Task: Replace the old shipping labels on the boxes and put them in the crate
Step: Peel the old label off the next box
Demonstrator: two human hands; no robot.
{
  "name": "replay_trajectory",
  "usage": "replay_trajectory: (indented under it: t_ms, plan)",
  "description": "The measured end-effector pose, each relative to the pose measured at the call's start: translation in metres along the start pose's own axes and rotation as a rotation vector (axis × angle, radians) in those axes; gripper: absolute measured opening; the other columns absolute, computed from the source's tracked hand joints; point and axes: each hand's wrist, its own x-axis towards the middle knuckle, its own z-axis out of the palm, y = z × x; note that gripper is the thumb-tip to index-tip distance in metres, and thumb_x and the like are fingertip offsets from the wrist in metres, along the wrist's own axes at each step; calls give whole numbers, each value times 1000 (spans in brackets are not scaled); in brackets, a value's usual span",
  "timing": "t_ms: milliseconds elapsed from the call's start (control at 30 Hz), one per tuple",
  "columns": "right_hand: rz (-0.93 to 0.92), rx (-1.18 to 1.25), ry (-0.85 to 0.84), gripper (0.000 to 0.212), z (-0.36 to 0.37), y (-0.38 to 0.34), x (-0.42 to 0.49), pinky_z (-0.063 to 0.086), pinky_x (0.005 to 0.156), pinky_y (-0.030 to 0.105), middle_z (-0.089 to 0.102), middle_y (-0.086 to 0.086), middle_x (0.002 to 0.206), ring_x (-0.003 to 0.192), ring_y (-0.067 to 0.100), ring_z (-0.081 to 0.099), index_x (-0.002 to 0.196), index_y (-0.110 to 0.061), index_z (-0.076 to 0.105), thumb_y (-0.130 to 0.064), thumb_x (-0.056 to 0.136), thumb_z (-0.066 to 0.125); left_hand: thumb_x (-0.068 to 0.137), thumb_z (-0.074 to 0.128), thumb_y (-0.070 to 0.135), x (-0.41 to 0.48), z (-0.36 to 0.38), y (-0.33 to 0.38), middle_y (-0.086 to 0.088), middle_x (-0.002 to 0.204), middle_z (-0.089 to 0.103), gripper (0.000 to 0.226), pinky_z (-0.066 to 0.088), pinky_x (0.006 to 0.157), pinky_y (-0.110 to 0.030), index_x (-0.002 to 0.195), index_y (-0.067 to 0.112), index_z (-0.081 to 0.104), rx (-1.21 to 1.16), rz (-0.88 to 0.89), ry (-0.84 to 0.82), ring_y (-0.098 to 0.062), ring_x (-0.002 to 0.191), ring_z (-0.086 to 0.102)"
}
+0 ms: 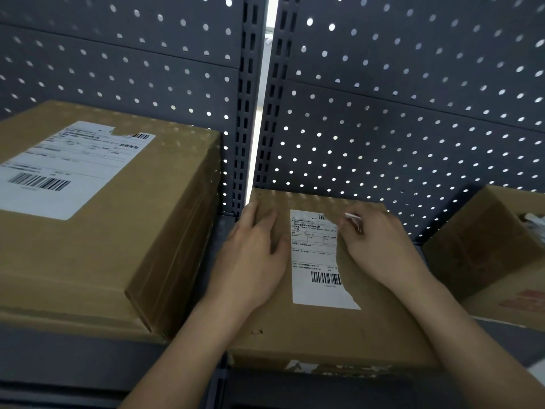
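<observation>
I see the old label [315, 261] lying lengthwise near-to-far on the middle box [339, 335], just left of the right hand [374, 246], whose grip pinches its peeled far-right strip [352, 216], while the left hand [253, 255] lies flat, released, on the box's left side.

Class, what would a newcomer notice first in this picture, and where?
At centre, on the middle box, the left hand lies flat beside a half-torn label while the right hand pinches a peeled strip. At left sits a larger box with a big white label.
</observation>
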Motion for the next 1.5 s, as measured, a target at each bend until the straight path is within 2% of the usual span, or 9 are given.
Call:
replay_trajectory:
  t_ms: [133,367,567,733,967,1133,1267,1367,1500]
  plan:
    - [-55,-41,1,8,3,0,-2,39,69,32,61,-1,81,80,20,54,87,-13,63,-18,92,60,98,43,43,-1,0,1,17,159,4,56,22,103,-21,150,26,30,-13,11,2,-12,143,21]
    - [-136,-42,-8,15,8,2,-6,41,88,31,63,-1,100,96,12,49,99,-12,64,-18,98,50,98,44,43,0,-1,2,17,160,3,57,26,106,-25,150,26,30,-14,-5,-7,-12,143,22]
    - [-96,145,5,10,-2,2,-10,43,84,38,56,-10,88,95,14,48,96,-17,60,-17,98,50,98,44,42,0,0,0,18,159,4,57,26,107,-25,150,25,30,-8,-11,-4,-12,143,22]
    - [-65,171,-16,9,-6,-1,-11,36,73,29,54,-13,83,94,18,49,90,-28,57,-36,91,61,98,43,44,0,0,0,19,159,2,57,27,107,-26,151,27,29,-1,-20,-13,-12,144,21]
    - [-109,289,18,21,-11,-5,-15,37,68,22,54,-16,79,87,9,50,79,-35,51,-24,90,65,97,43,45,1,0,0,18,160,2,58,28,109,-29,150,28,29,1,-24,-19,-14,144,20]
    - [-134,387,-3,12,-11,-9,-19,45,71,32,57,-19,89,78,7,52,85,-32,55,-26,92,63,97,43,45,1,0,0,18,160,2,57,28,109,-30,150,29,29,4,-26,-18,-14,144,20]
    - [-176,581,41,20,-16,-11,-21,42,62,19,66,-10,84,72,4,59,94,-38,62,-18,96,58,97,43,45,2,1,-1,16,159,5,57,28,110,-30,150,28,29,12,-16,-19,-14,144,21]
    - [-156,582,-8,24,-18,-11,-23,39,58,6,63,-27,70,66,-7,59,106,-26,68,-10,100,51,97,42,46,2,2,-2,16,160,5,58,27,110,-30,150,28,29,15,-13,-22,-13,144,20]
    - [-51,409,-152,27,-18,-8,-25,38,63,16,59,-17,78,64,3,52,119,-35,65,-28,99,47,97,41,47,3,2,-2,17,160,3,58,26,111,-30,151,28,28,9,-10,-34,-13,145,18]
